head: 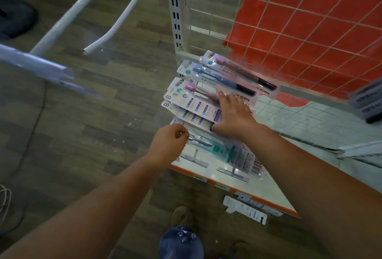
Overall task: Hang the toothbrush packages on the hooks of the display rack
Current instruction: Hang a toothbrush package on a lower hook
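floor: dark wood-look planks (86, 114) fill the left and bottom of the view; a pale cable curves over them at far left.
wire grid panel: the white mesh back of the display rack (310, 31) rises at upper right, with a red sheet (330, 0) behind it and a slotted white upright (175, 10) on its left edge.
base shelf: a white shelf with an orange front edge (237, 178) sits low at the rack's foot; bare hook brackets show above it.
white tubes: two loose white poles (115, 21) slant across the floor at upper left; a blurred bluish bar crosses at far left.
hung packages: toothbrush packages (225, 76) hang in overlapping rows on the rack's left side, pink and blue brushes uppermost, card-backed ones below.
right hand: the right hand (233, 116) lies flat on the hung packages, fingers straight and spread, gripping nothing.
left hand: the left hand (168, 143) has curled fingers pinching the top of the green toothbrush package (219, 149).
green toothbrush package: lowest in the row, just above the base shelf, slanting down to the right; whether it is on a hook cannot be told.
fallen package: a white package (245, 210) lies on the floor just below the shelf edge.
feet: a sandal and a blue trouser knee at bottom centre.
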{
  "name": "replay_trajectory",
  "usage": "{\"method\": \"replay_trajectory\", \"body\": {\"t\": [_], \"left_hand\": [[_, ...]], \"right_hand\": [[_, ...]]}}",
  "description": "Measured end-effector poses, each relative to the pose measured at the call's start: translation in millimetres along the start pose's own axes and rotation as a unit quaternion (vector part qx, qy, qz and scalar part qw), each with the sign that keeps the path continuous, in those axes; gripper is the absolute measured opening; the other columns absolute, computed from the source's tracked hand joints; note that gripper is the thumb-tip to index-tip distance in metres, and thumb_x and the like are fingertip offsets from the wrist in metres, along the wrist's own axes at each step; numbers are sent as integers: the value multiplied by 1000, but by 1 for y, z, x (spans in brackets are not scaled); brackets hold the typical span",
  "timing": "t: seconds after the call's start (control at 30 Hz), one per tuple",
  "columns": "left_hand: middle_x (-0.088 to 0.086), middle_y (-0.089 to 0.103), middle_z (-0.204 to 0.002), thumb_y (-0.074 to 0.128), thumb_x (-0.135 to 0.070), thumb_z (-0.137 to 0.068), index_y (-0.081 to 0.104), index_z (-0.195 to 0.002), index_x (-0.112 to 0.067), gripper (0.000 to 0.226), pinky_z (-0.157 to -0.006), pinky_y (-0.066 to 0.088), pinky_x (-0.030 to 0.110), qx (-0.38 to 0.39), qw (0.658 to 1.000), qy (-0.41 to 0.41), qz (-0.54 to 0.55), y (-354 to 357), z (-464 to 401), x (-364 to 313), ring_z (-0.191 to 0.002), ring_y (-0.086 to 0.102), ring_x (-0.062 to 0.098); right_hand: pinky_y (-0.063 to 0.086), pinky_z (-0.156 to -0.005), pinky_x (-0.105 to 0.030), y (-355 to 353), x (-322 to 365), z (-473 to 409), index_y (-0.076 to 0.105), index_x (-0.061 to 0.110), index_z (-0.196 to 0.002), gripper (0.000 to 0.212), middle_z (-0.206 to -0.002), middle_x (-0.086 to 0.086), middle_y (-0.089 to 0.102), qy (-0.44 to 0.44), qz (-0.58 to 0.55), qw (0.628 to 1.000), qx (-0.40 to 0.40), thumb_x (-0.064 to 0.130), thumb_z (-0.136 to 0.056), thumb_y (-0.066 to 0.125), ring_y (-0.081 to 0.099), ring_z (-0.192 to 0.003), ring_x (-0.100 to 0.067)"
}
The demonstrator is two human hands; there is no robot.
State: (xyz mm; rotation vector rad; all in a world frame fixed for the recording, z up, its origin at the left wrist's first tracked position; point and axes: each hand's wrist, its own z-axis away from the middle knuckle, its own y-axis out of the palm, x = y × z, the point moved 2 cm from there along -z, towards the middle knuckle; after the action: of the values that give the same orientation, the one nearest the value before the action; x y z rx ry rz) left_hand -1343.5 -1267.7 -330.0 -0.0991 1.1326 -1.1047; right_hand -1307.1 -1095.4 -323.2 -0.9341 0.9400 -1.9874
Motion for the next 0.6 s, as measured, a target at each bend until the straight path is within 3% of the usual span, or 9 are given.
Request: {"method": "replay_trajectory", "body": {"t": [0.13, 0.3, 0.37, 0.5, 0.6], "left_hand": [[10, 66, -92, 51, -14, -92, 65, -101, -11, 17, -82, 54, 44, 0, 1000, -4, 5, 1, 0, 2, -85, 63, 25], [9, 66, -92, 50, -14, -92, 65, -100, -12, 17, -81, 54, 45, 0, 1000, -3, 8, 1, 1, 3, -84, 63, 24], [8, 66, -92, 50, -14, -93, 65, -99, -14, 16, -81, 54, 45, -2, 1000, -5, 13, 1, 2, 4, -84, 63, 23], [7, 66, -93, 49, -16, -94, 64, -101, -16, 16, -80, 55, 42, 1, 1000, -10, 21, 3, 1, 5, -84, 64, 22], [8, 66, -93, 48, -16, -94, 63, -102, -15, 17, -79, 56, 41, 1, 1000, -13, 20, 3, 1, 4, -84, 64, 24]], "right_hand": [[20, -112, -46, -1, 2, -8, 2, 12, -148, 97, -142, -11, 20, 14, 28, 1000, -1, 35, -76, 63, 17, -134, -29], [23, -108, -42, 3, 1, -16, 32, 14, -135, 76, -134, -10, 26, 31, 42, 999, -4, 40, -74, 67, 23, -128, -29], [21, -111, -44, 5, 0, -19, 30, 14, -136, 80, -140, -10, 25, 40, 28, 999, -1, 43, -73, 69, 22, -132, -30], [29, -106, -44, 5, 2, -19, 28, 12, -137, 79, -133, -11, 37, 36, 16, 999, 0, 40, -75, 69, 33, -125, -29], [27, -106, -43, 2, 5, -15, 21, 13, -140, 86, -133, -11, 32, 20, 41, 998, -32, 38, -73, 69, 29, -125, -29]]}}
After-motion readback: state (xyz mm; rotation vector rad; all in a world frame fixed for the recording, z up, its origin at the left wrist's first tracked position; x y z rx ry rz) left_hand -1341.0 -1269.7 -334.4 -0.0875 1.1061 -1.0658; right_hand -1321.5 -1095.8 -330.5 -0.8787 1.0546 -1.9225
